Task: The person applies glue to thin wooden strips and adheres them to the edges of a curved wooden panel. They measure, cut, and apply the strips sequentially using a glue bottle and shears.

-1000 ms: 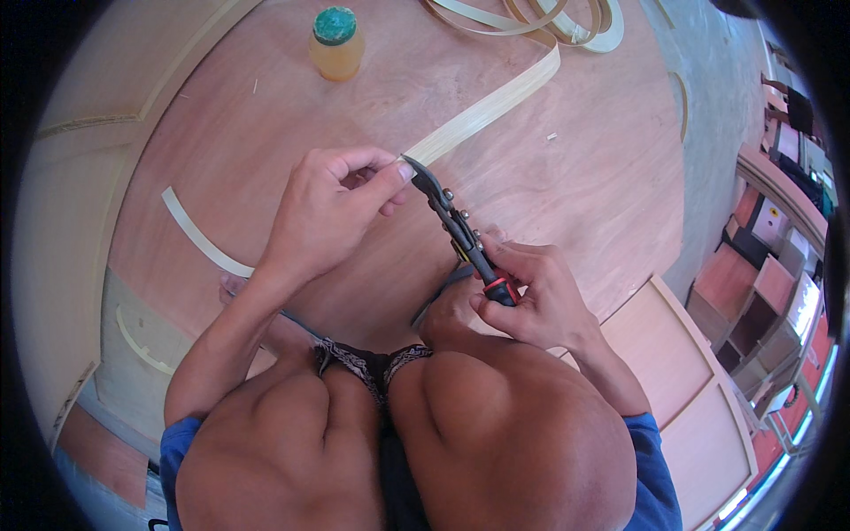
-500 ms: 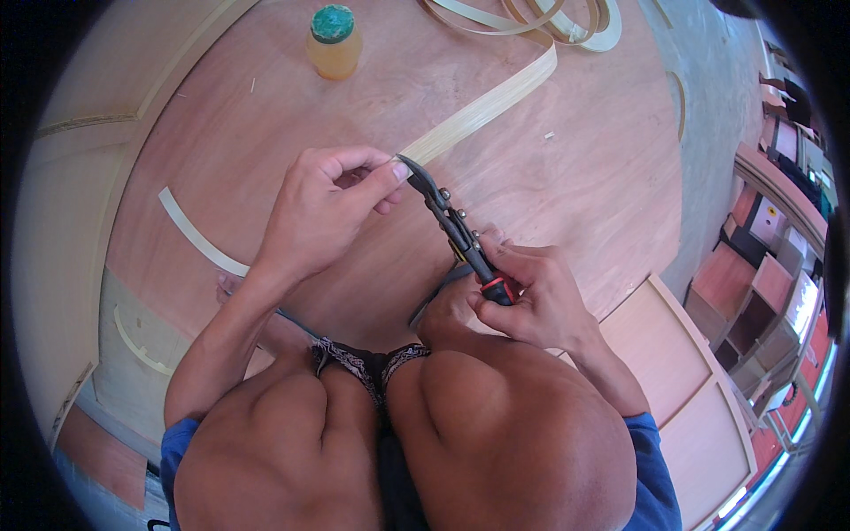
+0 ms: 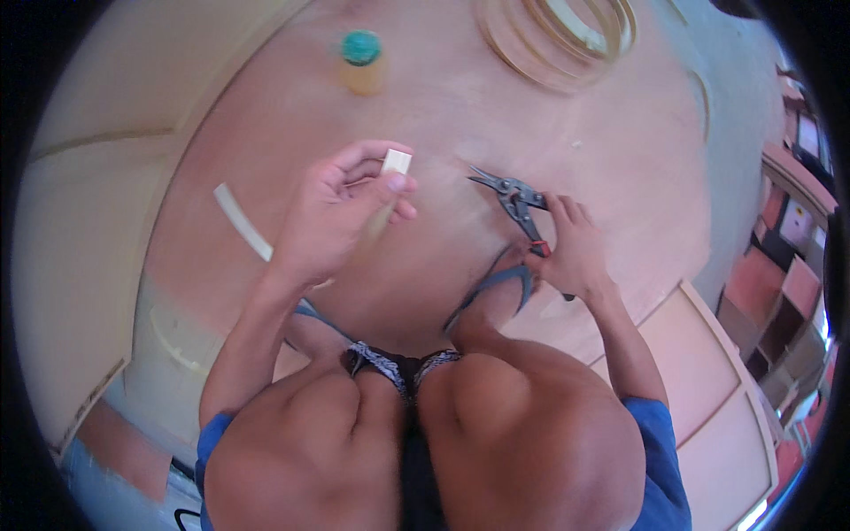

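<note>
My left hand (image 3: 328, 212) pinches a pale wood-veneer strip (image 3: 396, 162) between thumb and fingers; its squared end shows above the thumb, and the rest hangs blurred below. To its right, my right hand (image 3: 571, 248) grips metal snips (image 3: 516, 199) with red-and-black handles, their jaws parted and away from the strip. Left of my left forearm, a curved white strip (image 3: 237, 212) lies on the pinkish plywood sheet (image 3: 646, 177).
A jar (image 3: 361, 71) with a green lid and coiled veneer strips (image 3: 591, 35) lie at the back. My bent knees and sandalled feet (image 3: 496, 292) are below. Pale panels (image 3: 691, 372) lie either side. Wooden cabinets (image 3: 784, 301) stand at far right.
The snips have moved right, off the strip, and their jaws have parted. The long strip stretching to the coils is gone from there. My left hand now holds an end upward. The view has shifted.
</note>
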`<state>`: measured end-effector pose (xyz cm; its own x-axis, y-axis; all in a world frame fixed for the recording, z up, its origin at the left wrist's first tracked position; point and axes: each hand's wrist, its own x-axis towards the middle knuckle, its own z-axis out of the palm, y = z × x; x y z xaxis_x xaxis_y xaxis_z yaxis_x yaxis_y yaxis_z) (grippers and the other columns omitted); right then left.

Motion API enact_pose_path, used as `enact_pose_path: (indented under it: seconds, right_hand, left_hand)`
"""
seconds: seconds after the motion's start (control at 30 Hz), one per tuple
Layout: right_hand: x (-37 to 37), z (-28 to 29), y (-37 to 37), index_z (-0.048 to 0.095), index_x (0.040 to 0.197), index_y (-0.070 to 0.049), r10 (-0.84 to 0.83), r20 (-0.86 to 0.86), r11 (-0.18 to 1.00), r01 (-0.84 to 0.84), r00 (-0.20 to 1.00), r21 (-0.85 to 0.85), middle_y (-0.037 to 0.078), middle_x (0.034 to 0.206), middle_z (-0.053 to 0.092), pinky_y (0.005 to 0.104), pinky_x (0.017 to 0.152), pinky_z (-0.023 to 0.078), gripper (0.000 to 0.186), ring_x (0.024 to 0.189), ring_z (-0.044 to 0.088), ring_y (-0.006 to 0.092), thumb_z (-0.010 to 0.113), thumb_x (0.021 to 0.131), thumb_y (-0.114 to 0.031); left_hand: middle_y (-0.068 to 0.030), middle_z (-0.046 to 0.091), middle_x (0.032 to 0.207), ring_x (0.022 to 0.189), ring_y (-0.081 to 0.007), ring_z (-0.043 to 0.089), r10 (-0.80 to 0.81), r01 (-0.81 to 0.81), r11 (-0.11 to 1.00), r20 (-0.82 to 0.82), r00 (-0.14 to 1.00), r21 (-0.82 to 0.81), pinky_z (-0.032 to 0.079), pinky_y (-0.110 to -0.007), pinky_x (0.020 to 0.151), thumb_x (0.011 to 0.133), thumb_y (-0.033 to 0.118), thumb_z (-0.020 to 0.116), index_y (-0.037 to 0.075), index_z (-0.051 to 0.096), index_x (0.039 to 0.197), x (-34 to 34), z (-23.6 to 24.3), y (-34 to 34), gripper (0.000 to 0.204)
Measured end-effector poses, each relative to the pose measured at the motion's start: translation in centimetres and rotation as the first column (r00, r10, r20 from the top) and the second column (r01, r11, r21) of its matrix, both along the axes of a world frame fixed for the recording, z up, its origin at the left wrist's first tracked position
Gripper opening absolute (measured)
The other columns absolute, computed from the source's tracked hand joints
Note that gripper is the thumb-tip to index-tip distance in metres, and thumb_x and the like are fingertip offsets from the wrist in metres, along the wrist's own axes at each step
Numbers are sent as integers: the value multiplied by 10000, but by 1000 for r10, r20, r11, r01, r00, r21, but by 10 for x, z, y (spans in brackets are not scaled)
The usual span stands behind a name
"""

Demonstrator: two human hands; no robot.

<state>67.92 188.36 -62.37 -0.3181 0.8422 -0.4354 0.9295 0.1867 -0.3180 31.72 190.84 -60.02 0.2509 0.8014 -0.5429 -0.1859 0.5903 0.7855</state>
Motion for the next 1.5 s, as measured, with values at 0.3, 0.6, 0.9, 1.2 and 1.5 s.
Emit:
enact_pose_path:
  seconds: [0.3,0.6,0.9,1.2,1.5]
  right_hand:
    - [-14,-26,51,495,1540,-49,253,165,957,-272,953,104,206,1542,492,588,1270,309,975,1469,413,451,949,690,-194]
    - [-236,-3,27,457,1583,3,-659,-274,275,-115,700,-955,225,1358,662,410,1000,572,921,1207,662,253,602,1025,-715]
    - [-350,-9,37,742,1067,-40,-566,-661,574,-341,492,-745,38,840,678,346,681,581,419,771,667,124,603,1127,-430]
    - [-377,3,6,730,1075,30,-206,-800,554,-607,563,-570,116,741,731,366,628,605,428,620,727,195,604,1125,-377]
    - [-243,-34,81,497,1533,1,-998,-65,67,-373,-19,-925,233,1408,630,369,808,663,797,1226,676,345,629,1039,-610]
  left_hand:
    - [-77,694,1113,1019,-190,727,156,-162,985,-107,982,-51,642,-389,911,1066,67,682,11,640,1360,-61,46,-69,302]
    - [-77,569,935,763,-223,698,355,-362,824,101,929,436,676,-564,920,1031,29,697,92,615,1079,-151,168,-128,114]
    - [-141,635,1162,903,-273,673,276,-281,954,62,959,103,480,-495,1116,1081,379,644,27,626,1272,-248,137,-305,401]
    - [-181,496,1595,1322,-227,579,178,27,947,-591,786,321,426,-435,1217,1139,376,566,7,509,1545,-215,43,-169,551]
    - [3,623,806,666,-79,603,255,-276,960,-273,928,-41,466,-250,563,1167,267,531,19,672,1024,-163,-25,-60,318]
